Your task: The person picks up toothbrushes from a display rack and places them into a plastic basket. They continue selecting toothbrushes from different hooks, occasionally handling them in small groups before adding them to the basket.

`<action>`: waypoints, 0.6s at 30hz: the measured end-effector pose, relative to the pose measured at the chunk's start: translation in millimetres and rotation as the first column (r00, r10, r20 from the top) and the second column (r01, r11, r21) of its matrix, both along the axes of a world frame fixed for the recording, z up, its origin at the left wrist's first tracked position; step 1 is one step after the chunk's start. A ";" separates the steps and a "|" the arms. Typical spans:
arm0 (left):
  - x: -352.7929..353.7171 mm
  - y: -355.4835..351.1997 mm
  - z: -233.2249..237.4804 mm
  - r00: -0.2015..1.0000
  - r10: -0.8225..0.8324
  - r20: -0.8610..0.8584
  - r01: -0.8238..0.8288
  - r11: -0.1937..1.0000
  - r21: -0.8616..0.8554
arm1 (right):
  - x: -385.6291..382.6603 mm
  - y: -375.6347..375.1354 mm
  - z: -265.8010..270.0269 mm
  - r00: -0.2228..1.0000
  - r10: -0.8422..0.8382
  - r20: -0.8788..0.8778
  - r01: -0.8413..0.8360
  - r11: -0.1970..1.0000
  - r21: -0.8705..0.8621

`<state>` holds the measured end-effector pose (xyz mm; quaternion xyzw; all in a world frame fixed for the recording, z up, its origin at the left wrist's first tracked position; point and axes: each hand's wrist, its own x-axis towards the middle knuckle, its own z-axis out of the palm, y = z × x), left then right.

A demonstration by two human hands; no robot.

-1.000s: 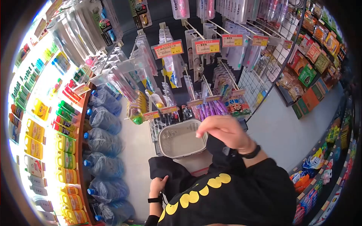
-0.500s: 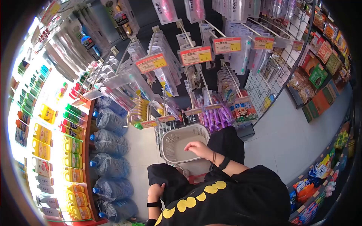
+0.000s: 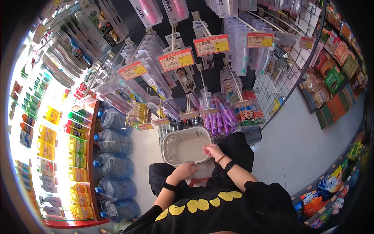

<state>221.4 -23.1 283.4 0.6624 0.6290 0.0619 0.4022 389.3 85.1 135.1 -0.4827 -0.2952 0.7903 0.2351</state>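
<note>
A light grey plastic basket with slotted sides stands on the floor in front of my knees, its inside bare. My right hand is at the basket's near right rim, fingers curled in, with nothing showing in them. Lower and to the left, my left hand hovers near the basket's front edge, its fingers smeared by motion. Dark bands circle both wrists.
Hooks of packaged toothbrushes with price tags hang ahead. Purple packs hang low behind the basket. Large wrapped water bottles line the left shelf. Snack bags fill a shelf at lower right.
My left hand has left my knee and moved up and right towards the basket. My right hand has shifted slightly right, its fingers now more curled. The view has turned a little.
</note>
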 end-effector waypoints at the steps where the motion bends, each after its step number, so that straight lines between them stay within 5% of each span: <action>1: 12.4 4.7 2.2 1.000 -0.001 0.001 0.001 1.000 0.007 | 3.4 0.1 -0.9 0.999 0.043 0.007 -0.043 0.999 -0.002; 3: 39.9 12.8 8.9 0.968 -0.144 0.204 0.121 0.985 0.122 | 8.2 2.5 -0.1 0.999 0.019 -0.035 -0.019 1.000 -0.022; 7: 106.3 7.4 57.2 0.834 -0.446 0.325 0.319 0.870 0.375 | 18.2 7.2 -16.8 0.982 -0.125 -0.141 0.102 0.981 -0.163; 10: 144.3 -5.4 42.7 0.667 -0.652 0.360 0.428 0.731 0.531 | 18.0 12.3 -29.4 0.964 -0.243 -0.104 0.209 0.942 -0.264; 12: 153.5 -13.1 35.2 0.732 -0.653 0.193 0.448 0.676 0.586 | 18.4 13.0 -29.8 0.938 -0.334 -0.091 0.286 0.895 -0.343; 15: 143.7 -11.7 38.0 0.709 -0.593 0.382 0.339 0.761 0.553 | 22.6 13.8 -31.1 0.934 -0.339 -0.115 0.278 0.889 -0.363; 18: 133.2 -13.4 13.2 0.810 -0.475 0.343 0.229 0.796 0.560 | 22.0 12.9 -38.0 0.939 -0.336 -0.074 0.288 0.886 -0.364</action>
